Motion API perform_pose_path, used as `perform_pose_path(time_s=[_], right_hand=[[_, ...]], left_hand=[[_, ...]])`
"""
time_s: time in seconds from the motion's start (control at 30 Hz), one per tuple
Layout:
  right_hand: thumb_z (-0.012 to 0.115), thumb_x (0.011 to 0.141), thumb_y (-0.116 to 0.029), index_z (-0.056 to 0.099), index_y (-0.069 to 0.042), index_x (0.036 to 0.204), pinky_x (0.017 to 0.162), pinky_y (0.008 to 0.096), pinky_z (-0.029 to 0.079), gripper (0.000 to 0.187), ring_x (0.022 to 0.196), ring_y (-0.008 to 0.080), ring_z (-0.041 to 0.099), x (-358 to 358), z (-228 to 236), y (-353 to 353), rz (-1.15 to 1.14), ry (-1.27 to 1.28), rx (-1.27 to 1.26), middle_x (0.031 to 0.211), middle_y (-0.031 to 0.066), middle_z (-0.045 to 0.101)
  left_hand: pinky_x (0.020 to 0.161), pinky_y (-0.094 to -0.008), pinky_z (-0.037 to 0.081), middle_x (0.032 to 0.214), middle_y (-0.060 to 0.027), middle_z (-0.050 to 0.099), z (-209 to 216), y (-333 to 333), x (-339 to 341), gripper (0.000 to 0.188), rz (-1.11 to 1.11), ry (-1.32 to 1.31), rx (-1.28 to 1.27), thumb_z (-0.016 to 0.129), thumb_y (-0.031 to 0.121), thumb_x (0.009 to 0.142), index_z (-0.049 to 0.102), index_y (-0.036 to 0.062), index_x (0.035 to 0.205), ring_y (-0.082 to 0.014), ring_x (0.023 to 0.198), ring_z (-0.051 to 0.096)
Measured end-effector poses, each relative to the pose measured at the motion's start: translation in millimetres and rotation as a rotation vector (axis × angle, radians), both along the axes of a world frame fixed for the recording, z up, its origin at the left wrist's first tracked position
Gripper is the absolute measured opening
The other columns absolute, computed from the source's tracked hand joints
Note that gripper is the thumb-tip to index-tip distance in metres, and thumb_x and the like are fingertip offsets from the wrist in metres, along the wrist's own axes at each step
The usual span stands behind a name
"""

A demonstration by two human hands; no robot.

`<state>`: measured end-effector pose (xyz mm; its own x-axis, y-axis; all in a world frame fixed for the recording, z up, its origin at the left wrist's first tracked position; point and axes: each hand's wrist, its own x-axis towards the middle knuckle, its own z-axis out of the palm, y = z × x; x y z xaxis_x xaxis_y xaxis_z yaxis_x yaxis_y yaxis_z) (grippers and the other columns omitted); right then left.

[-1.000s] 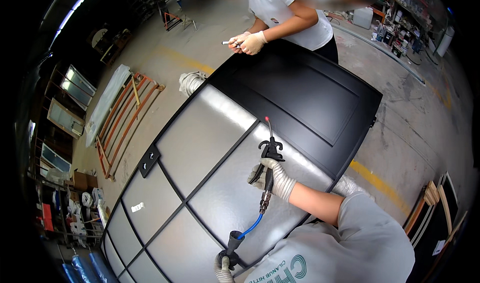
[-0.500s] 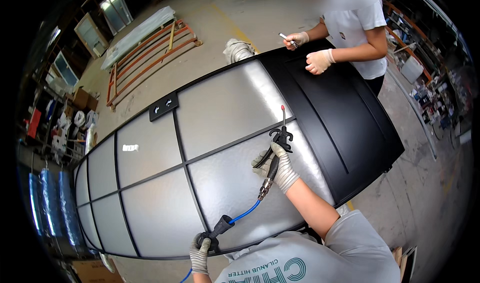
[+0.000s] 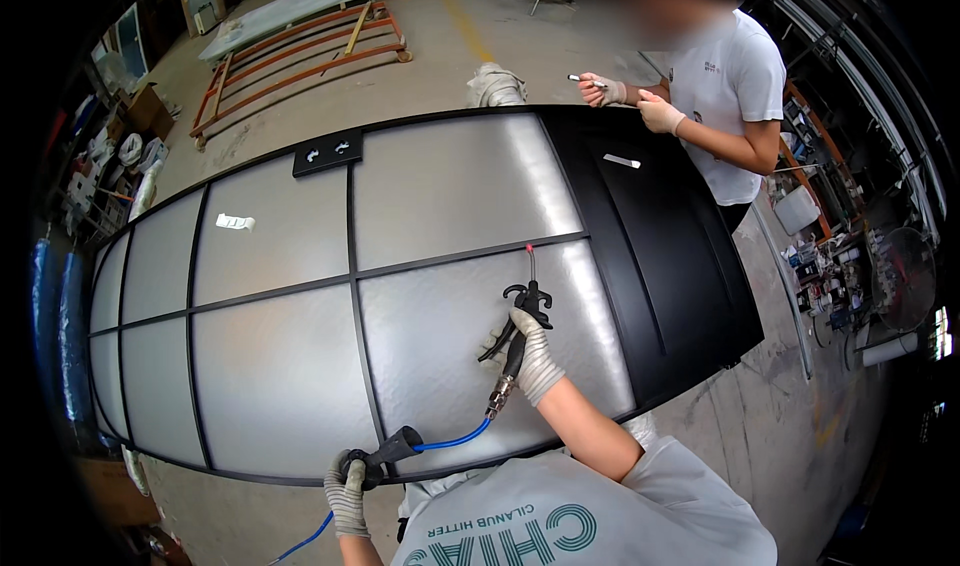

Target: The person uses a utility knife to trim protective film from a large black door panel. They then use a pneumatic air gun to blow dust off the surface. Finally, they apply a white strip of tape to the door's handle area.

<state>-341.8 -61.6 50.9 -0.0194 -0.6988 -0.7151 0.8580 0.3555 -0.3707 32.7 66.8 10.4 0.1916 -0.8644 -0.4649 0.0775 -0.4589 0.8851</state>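
Note:
My right hand point(image 3: 530, 361) is closed round an air blow gun point(image 3: 527, 301), a black one with a thin nozzle and red tip. In the view its tip overlaps the long black bar point(image 3: 455, 258) across a door; whether it touches cannot be told. A blue hose point(image 3: 450, 441) runs from the gun's metal coupling to a black flared piece point(image 3: 395, 446). My left hand point(image 3: 345, 496) grips that piece by its rounded end at the door's near edge. The door lies flat, with greyish translucent panes point(image 3: 450, 191) and a solid black panel point(image 3: 690, 276) at its right end.
A co-worker in a white shirt stands at the far right, one gloved hand point(image 3: 600, 90) holding a marker-like stick point(image 3: 580, 78). A white strip point(image 3: 622, 161) lies on the black panel. A black lock plate point(image 3: 328, 154) sits on the far edge. An orange rack point(image 3: 300, 71) stands beyond.
The whole view has shifted. My air gun's tip has moved left and nearer along the bar. The co-worker's hands have drawn back from the black panel, and a white strip now shows there.

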Motion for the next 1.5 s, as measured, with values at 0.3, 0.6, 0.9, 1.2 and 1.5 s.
perform_pose_path(time_s=[0.3, 0.6, 0.9, 1.2, 1.5], right_hand=[[0.065, 0.084, -0.047, 0.056, -0.009, 0.075, 0.038, 0.0273, 0.046, 0.040, 0.046, 0.0181, 0.058, 51, 19, -46, 0.851, 0.272, -0.100, 0.060, 0.0049, 0.058], [0.069, 0.077, -0.055, 0.060, -0.002, 0.086, 0.057, 0.0404, 0.061, 0.054, 0.068, 0.0347, 0.070, -73, 25, 43, 0.235, 0.556, 0.062, 0.080, 0.0192, 0.068], [0.066, 0.080, -0.044, 0.057, -0.007, 0.083, 0.075, 0.0469, 0.057, 0.039, 0.077, 0.0282, 0.063, -107, -30, 221, -0.689, 0.233, 0.015, 0.083, 0.0105, 0.063], [0.063, 0.084, -0.032, 0.058, -0.008, 0.087, 0.047, 0.0362, 0.053, 0.025, 0.055, 0.0303, 0.065, -42, 49, 262, -0.120, 0.528, 0.113, 0.068, 0.0117, 0.062], [0.067, 0.087, -0.029, 0.064, -0.004, 0.081, 0.050, 0.0245, 0.046, 0.026, 0.054, 0.0131, 0.060, -4, 103, 213, 0.869, 0.588, 0.180, 0.067, 0.0050, 0.064]], left_hand=[[0.077, -0.0296, 0.054, 0.093, -0.0108, 0.068, 27, -29, -48, 0.069, -0.382, -0.265, -0.014, 0.083, 0.024, 0.064, 0.057, -0.0049, 0.120, -0.0167, 0.080, 0.064], [0.084, -0.0338, 0.053, 0.100, -0.0183, 0.070, 43, -51, -70, 0.079, -0.755, -0.483, -0.092, 0.075, 0.054, 0.065, 0.060, 0.0024, 0.122, -0.0283, 0.091, 0.069], [0.083, -0.0351, 0.053, 0.095, -0.0151, 0.071, 46, -72, -75, 0.074, -0.899, -0.541, -0.075, 0.071, 0.057, 0.070, 0.062, 0.0054, 0.121, -0.0288, 0.088, 0.068], [0.079, -0.0314, 0.053, 0.096, -0.0154, 0.069, 53, -52, -115, 0.062, -1.374, -0.287, -0.029, 0.077, 0.042, 0.072, 0.061, -0.0007, 0.114, -0.0215, 0.086, 0.068], [0.085, -0.0327, 0.051, 0.098, -0.0179, 0.069, 71, -23, -167, 0.072, -1.621, -0.267, -0.198, 0.075, 0.051, 0.069, 0.059, 0.0010, 0.119, -0.0283, 0.093, 0.067]])
